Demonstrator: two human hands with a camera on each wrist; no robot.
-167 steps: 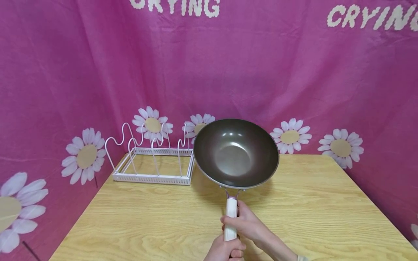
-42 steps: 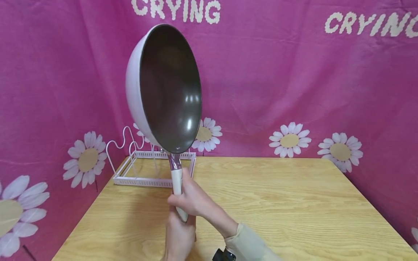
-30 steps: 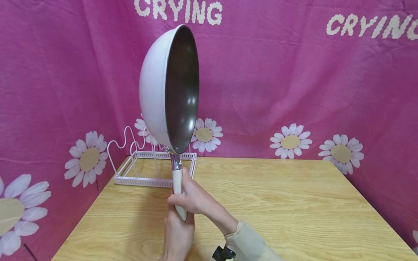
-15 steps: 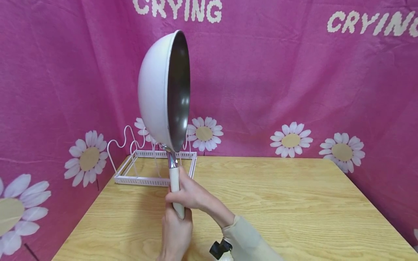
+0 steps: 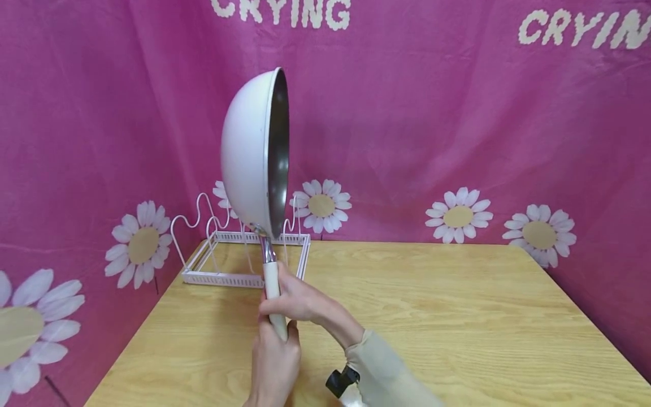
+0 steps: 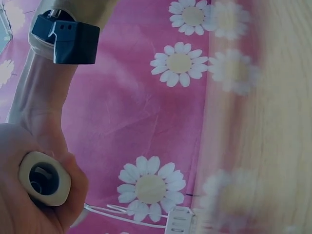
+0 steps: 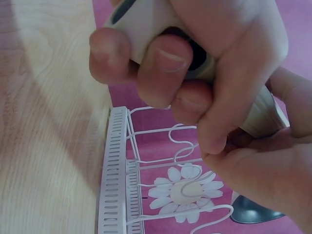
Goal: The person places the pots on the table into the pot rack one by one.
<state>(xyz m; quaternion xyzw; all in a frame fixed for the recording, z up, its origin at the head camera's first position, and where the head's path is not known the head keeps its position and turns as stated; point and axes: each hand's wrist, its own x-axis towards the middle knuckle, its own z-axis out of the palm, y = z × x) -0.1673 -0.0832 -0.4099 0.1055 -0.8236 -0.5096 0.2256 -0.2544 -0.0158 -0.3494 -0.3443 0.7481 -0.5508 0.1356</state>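
A deep wok, white outside and dark inside, is held up on its side above the table, rim facing right. Its white handle slants down toward me. My right hand grips the handle's upper part, thumb across it. Below, my left hand grips the lower end; in the left wrist view the hollow handle end pokes out of that hand. Behind the wok stands a white wire rack with wavy dividers, partly hidden by the wok and handle. Several dividers show below the hands in the right wrist view.
The wood-grain table stretches away to the right of the hands. A pink curtain with daisies closes off the back and sides. A black wrist camera sits on my right sleeve.
From lying face up and low over the table, the wok was raised leftward and turned on its side. Over the last second it turned further edge-on and came down somewhat. Both hands kept their grip.
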